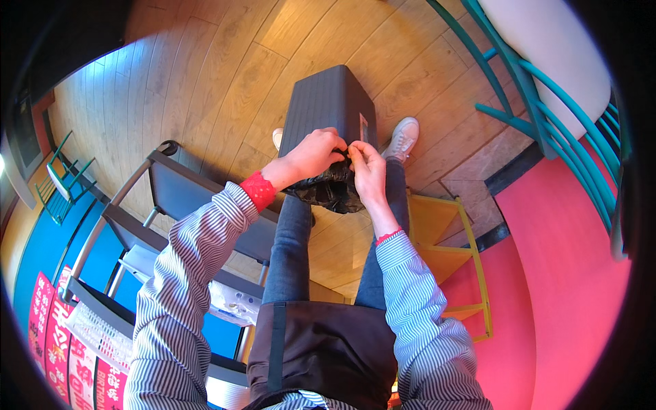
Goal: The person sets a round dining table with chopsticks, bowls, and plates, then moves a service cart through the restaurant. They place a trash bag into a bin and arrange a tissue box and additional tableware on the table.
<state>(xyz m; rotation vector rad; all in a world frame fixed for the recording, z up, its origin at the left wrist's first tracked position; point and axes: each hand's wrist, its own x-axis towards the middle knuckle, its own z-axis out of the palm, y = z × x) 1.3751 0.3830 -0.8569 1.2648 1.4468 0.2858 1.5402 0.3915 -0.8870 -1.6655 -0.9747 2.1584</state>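
Between my legs is a dark grey plastic trash bin (pixel 315 100), its mouth turned towards me. A black plastic bin liner (pixel 330 192) lines the mouth and is bunched around the rim. My left hand (pixel 318 151) reaches over the rim with thumb and fingers pinched on the liner's edge. Close beside it, near the bin's corner, my right hand (pixel 368 166) pinches the same liner between thumb and fingertips. The fingertips of both hands almost meet, and the bit of plastic between them is small and dark. A pale label (pixel 364 127) shows on the bin's right side.
A grey tiered utility cart (pixel 189 182) stands at my left, with a white plastic basket (pixel 100 330) on it. To my right are a yellow metal-framed stand (pixel 471 256) and a teal chair (pixel 517 72) with a white seat. Wood-look planks (pixel 215 87) cover the floor.
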